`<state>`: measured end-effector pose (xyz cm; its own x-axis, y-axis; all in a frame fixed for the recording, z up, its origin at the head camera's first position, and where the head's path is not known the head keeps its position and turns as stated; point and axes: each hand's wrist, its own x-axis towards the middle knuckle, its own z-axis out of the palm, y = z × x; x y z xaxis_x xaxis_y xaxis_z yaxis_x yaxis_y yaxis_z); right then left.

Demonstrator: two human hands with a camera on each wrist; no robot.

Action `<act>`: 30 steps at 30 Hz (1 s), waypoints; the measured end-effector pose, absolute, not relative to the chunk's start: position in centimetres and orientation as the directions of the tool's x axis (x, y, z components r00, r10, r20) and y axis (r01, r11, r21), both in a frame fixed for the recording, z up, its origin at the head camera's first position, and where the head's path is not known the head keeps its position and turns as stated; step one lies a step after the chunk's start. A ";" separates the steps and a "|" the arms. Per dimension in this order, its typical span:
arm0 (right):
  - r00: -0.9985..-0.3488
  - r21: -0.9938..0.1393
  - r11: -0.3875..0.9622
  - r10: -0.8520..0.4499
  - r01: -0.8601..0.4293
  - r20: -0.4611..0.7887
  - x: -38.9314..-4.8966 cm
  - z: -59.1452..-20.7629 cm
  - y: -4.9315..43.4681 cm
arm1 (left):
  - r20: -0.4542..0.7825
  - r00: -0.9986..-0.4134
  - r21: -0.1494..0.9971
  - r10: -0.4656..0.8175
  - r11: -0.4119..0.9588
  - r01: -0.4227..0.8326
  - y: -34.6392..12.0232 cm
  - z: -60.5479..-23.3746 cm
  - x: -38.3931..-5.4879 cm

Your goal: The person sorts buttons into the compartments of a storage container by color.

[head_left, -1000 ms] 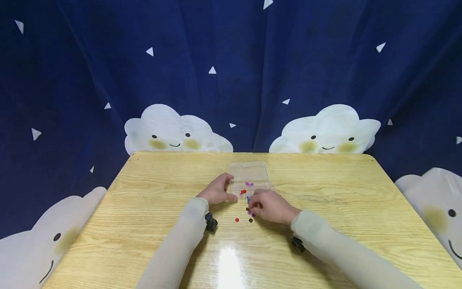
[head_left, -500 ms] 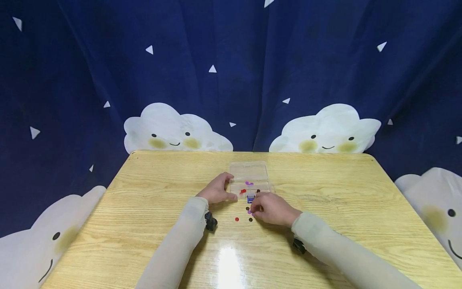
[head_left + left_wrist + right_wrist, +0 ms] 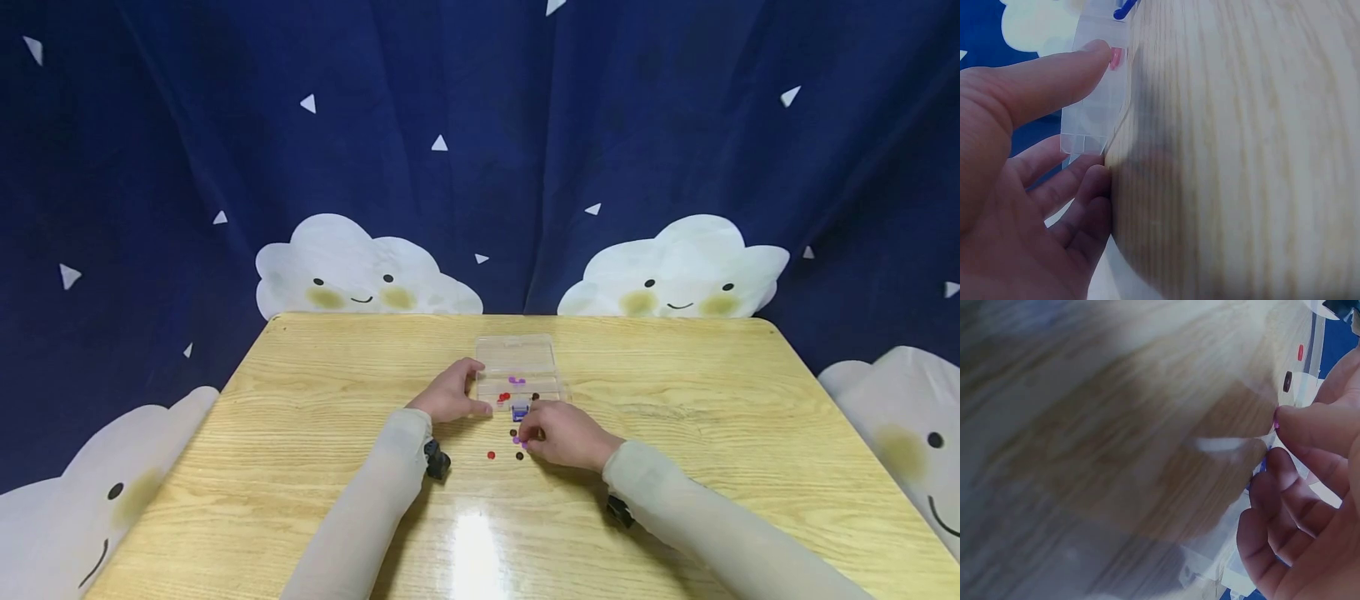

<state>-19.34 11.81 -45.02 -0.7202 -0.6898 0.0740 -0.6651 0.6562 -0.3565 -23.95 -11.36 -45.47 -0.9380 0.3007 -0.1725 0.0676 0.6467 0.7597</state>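
Note:
A clear plastic box (image 3: 491, 384) with its lid (image 3: 517, 353) raised lies on the table. My left hand (image 3: 452, 392) holds its left end, the thumb (image 3: 1066, 75) against the front wall and the other fingers round the corner. In front of the box, my right hand (image 3: 566, 435) has thumb and fingertips together at a small purple disc (image 3: 1276, 419), low over the table. Another purple disc (image 3: 516, 440) lies beside its fingertips. A blue piece (image 3: 521, 414) sits at the box's front edge, and red discs (image 3: 504, 397) and purple discs (image 3: 517, 382) show inside the box.
Loose on the wooden table (image 3: 337, 358) lie a red disc (image 3: 491, 456) and dark discs (image 3: 520, 457) near my right fingertips. One dark disc (image 3: 536, 397) is at the box's right part. A dark blue curtain (image 3: 480, 167) with clouds hangs behind the table.
My right hand has shifted slightly right and toward me, down to the purple discs, uncovering the blue piece and a dark disc at the box. My left hand stays at the box.

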 end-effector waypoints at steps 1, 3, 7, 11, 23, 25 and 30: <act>-0.721 -0.358 0.656 -0.689 -0.664 0.074 -19.4 -45.0 11.8 | -0.175 -0.937 0.761 0.303 0.645 0.066 -11.4 -45.5 -23.9; -0.724 -0.362 0.658 -0.686 -0.660 0.073 -19.4 -45.1 11.7 | -0.179 -0.935 0.764 0.306 0.642 0.064 -11.4 -45.5 -23.9; -0.726 -0.364 0.658 -0.683 -0.659 0.078 -19.4 -45.1 11.6 | -0.178 -0.936 0.767 0.304 0.638 0.061 -11.4 -45.4 -23.9; -0.723 -0.348 0.659 -0.686 -0.666 0.084 -19.4 -45.1 11.6 | -0.180 -0.939 0.766 0.293 0.640 0.053 -11.4 -45.4 -23.9; -0.736 -0.338 0.679 -0.673 -0.652 0.069 -19.2 -45.0 11.4 | -0.179 -0.940 0.764 0.291 0.643 0.054 -11.3 -45.5 -24.0; -0.731 -0.335 0.674 -0.678 -0.658 0.074 -19.3 -45.1 11.4 | -0.184 -0.939 0.763 0.292 0.644 0.050 -11.3 -45.6 -24.0; -0.727 -0.341 0.666 -0.682 -0.663 0.082 -19.3 -45.3 11.7 | -0.192 -0.936 0.765 0.294 0.642 0.044 -11.3 -45.5 -24.0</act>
<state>-19.32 11.66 -45.26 -0.7266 -0.6822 0.0816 -0.6634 0.6658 -0.3415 -23.96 -11.26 -45.50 -0.9363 0.2938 -0.1925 0.0442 0.6422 0.7653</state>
